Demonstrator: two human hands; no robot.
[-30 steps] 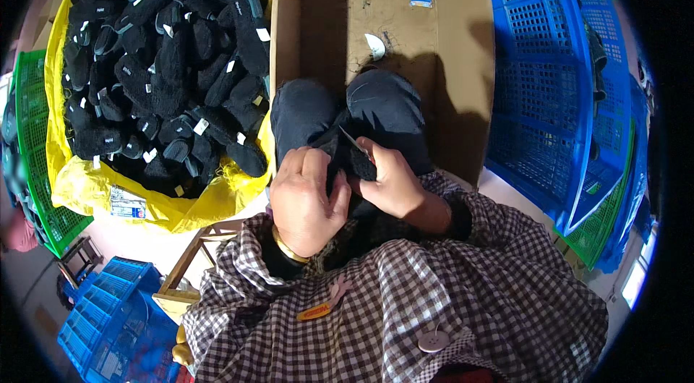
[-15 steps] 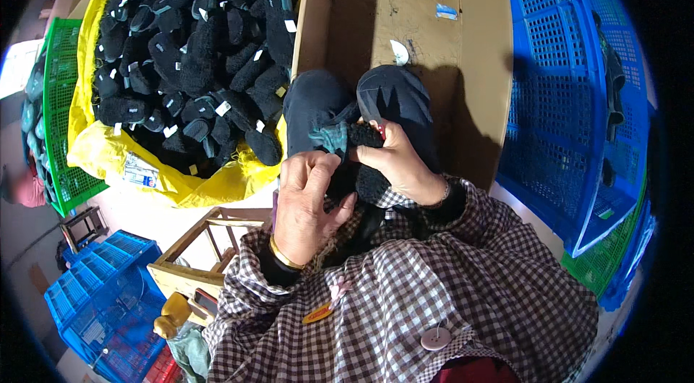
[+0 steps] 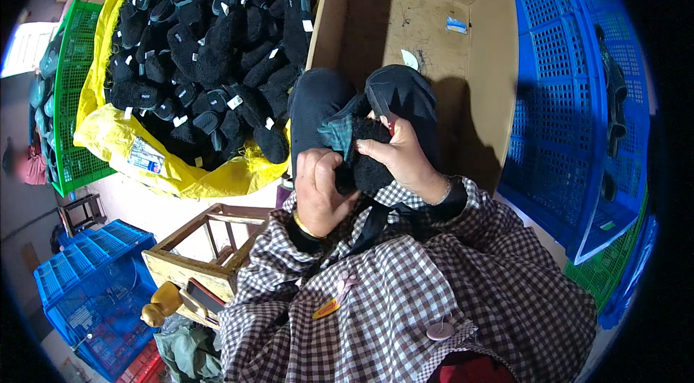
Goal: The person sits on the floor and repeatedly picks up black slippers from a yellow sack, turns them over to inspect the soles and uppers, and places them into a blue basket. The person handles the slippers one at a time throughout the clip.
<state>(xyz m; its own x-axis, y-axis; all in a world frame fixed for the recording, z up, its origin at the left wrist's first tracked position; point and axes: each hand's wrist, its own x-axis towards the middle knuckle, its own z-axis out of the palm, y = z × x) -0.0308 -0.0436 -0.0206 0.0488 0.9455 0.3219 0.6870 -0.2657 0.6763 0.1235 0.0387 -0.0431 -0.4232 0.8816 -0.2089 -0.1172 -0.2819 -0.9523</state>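
A black fluffy slipper (image 3: pixel 372 172) with a flap of teal fabric (image 3: pixel 337 133) is held over my lap. My left hand (image 3: pixel 318 191) has its fingers curled and closed on the slipper's left side, just under the teal fabric. My right hand (image 3: pixel 405 162) grips the fluffy part from the right, its thumb pressed on top. A small red-handled cutting tool (image 3: pixel 391 125) is also tucked in the right hand, its pointed blade toward my knees. The fingers behind the slipper are hidden.
A yellow sack (image 3: pixel 166 173) full of black fluffy slippers (image 3: pixel 210 57) stands ahead on the left. Beyond my knees lies a cardboard box (image 3: pixel 499 57) with paper scraps. Blue crates (image 3: pixel 557 115) rise at the right. A wooden stool frame (image 3: pixel 210 238) and a blue basket (image 3: pixel 94 289) are at lower left.
My left hand has shifted slightly right and its fingers have curled in more. The teal fabric now spreads wider above them. The whole view has moved a little.
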